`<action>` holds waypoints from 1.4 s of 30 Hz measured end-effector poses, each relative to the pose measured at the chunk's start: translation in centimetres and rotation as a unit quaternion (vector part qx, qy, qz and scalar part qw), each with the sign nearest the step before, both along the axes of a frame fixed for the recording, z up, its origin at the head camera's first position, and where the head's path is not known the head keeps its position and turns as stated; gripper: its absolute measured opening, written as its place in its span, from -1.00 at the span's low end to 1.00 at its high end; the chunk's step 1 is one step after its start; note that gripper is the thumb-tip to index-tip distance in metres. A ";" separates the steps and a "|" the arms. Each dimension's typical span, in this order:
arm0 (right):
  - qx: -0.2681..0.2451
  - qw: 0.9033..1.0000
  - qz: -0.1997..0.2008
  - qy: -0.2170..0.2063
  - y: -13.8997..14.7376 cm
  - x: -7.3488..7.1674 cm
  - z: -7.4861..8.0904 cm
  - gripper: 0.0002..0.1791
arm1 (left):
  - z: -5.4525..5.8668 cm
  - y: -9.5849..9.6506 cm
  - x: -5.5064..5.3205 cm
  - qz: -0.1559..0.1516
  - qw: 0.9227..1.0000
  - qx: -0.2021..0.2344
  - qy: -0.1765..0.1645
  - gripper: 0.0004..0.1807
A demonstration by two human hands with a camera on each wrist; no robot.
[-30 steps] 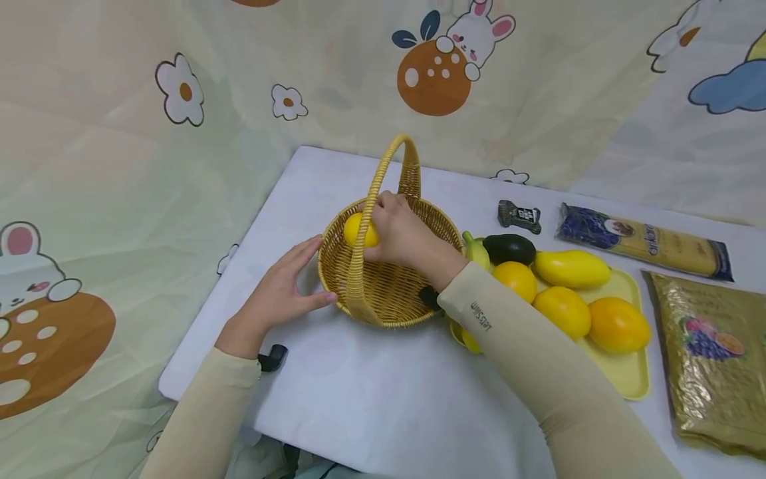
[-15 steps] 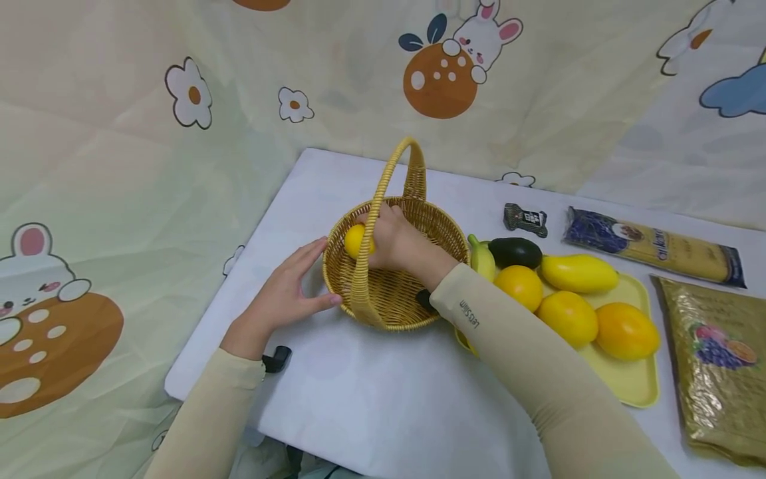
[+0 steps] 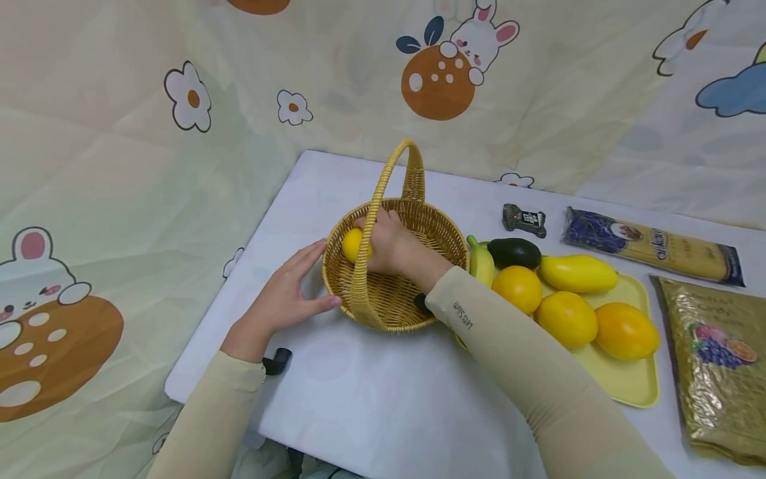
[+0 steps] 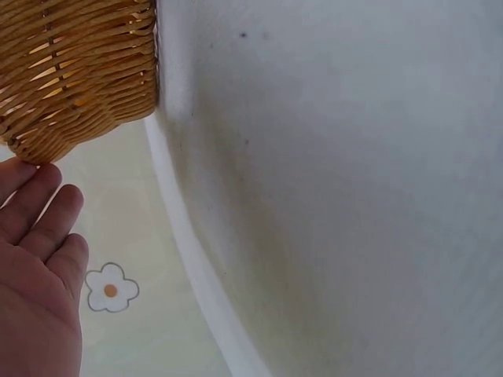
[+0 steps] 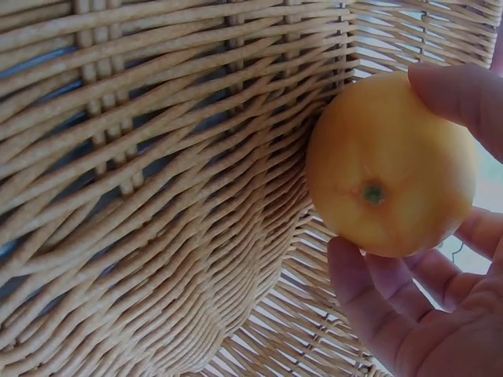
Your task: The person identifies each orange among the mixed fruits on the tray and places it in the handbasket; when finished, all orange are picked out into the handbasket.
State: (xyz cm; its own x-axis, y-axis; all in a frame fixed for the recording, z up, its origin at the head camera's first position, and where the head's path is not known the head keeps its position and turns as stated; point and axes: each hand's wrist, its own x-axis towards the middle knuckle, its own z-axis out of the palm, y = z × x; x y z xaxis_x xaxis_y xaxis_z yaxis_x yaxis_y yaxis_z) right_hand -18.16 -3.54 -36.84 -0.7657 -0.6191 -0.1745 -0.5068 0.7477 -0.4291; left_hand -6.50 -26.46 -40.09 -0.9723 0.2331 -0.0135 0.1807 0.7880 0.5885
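Observation:
A round yellow-orange orange is inside the wicker basket, near its left wall. My right hand reaches in under the arched handle and grips the fruit. In the right wrist view, thumb and fingers curl about the orange, whose green stem spot shows, close to the woven wall. Outside, on the left, my left hand has its fingers spread and fairly straight. Its fingertips touch the basket in the left wrist view.
Right of the basket, a yellow tray bears a banana, a dark oval fruit or vegetable and several yellow-orange fruits. Beyond lie a small dark packet, a pasta pack and a gold bag.
My right hand has moved slightly lower in the basket, and the orange with it. My left hand stays at the basket's side. The head view has shifted a little.

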 end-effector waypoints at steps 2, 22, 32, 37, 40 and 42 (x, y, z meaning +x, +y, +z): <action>0.005 1.000 0.001 0.004 0.1 0.0 0.0 -0.07 | 0.0 0.0 0.0 0.000 1.000 0.000 0.000 0.24; 0.051 0.996 -0.006 0.070 2.6 1.3 4.8 -0.03 | -0.3 0.2 0.0 0.010 1.000 -0.002 -0.003 0.25; 0.016 0.995 -0.051 0.084 7.8 2.5 8.8 -0.04 | -0.4 0.1 -0.3 0.005 1.000 -0.006 -0.002 0.25; -0.009 0.991 -0.075 0.108 11.1 3.5 10.2 -0.06 | -0.4 0.1 -0.3 0.004 1.000 -0.003 -0.005 0.25; -0.023 0.988 -0.093 0.121 13.3 4.1 10.8 -0.07 | -0.5 0.1 -0.3 0.006 1.000 -0.001 -0.004 0.24; -0.031 0.986 -0.106 0.128 14.7 4.6 11.0 -0.08 | -0.5 0.1 -0.2 0.007 1.000 0.000 -0.001 0.24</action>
